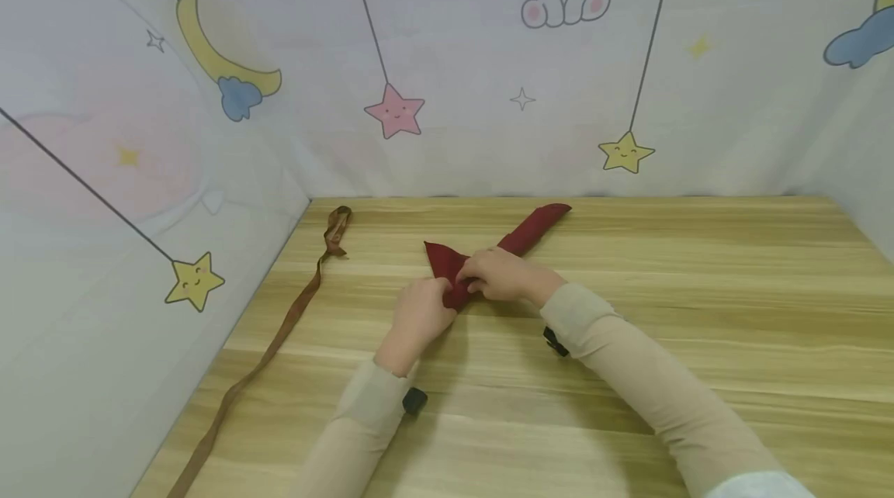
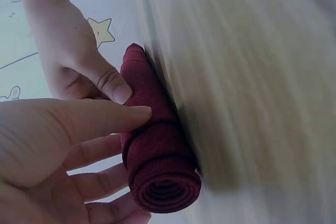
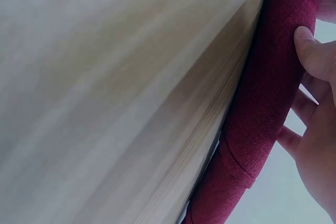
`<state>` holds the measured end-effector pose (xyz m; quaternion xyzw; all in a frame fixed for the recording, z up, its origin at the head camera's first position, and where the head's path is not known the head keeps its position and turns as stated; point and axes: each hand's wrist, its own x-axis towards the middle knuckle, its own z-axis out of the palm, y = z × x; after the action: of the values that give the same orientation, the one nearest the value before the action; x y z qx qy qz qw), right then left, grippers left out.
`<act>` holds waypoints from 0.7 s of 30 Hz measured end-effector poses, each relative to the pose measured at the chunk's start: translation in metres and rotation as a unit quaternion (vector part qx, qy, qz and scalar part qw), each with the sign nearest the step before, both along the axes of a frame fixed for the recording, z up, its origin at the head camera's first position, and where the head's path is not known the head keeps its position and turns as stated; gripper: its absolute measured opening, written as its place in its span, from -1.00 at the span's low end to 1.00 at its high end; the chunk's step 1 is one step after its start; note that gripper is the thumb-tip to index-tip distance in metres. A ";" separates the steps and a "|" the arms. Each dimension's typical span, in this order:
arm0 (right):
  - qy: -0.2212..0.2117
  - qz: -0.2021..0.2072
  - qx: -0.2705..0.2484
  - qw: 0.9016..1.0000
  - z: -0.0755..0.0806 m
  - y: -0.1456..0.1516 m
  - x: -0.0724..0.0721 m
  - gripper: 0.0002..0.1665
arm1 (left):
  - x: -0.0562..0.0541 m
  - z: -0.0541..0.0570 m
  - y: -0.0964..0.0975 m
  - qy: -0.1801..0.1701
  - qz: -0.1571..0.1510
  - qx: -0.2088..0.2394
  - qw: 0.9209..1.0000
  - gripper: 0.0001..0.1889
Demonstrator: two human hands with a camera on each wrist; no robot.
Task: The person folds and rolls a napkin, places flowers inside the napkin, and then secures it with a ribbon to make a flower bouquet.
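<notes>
A dark red cloth, wound into a long narrow roll, lies slantwise on the table, with a pointed flap sticking out at its far left side. My left hand pinches the roll near its close end, thumb on top and fingers along the far side. Just beyond it, my right hand grips the same roll with the thumb over it. Spiral layers show at the open end of the rolled cloth in the left wrist view. In the right wrist view, fingers of the right hand go behind the roll, partly hidden.
A brown ribbon runs down the left side of the wooden table, bunched at its far end. A pale printed curtain with stars and a moon hangs behind and to the left.
</notes>
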<state>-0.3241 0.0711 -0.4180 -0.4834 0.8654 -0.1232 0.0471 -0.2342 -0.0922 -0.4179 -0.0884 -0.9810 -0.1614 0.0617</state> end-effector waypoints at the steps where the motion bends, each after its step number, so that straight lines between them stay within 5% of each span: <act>1: 0.001 0.002 -0.004 1.000 0.000 0.000 0.000 -0.71 | 0.000 0.000 0.000 0.002 0.001 -0.001 1.000 -0.72; 9: 0.039 0.016 -0.067 0.997 0.000 -0.002 0.000 -0.75 | -0.010 -0.006 -0.010 -0.043 0.011 0.067 0.997 -0.70; 21: 0.060 -0.003 -0.019 0.998 0.000 -0.005 0.000 -0.62 | -0.018 -0.005 -0.019 -0.105 0.047 0.150 0.982 -0.68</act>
<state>-0.3246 0.0665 -0.4184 -0.4883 0.8656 -0.1104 -0.0144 -0.2526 -0.1107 -0.4224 -0.0148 -0.9497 -0.3119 -0.0212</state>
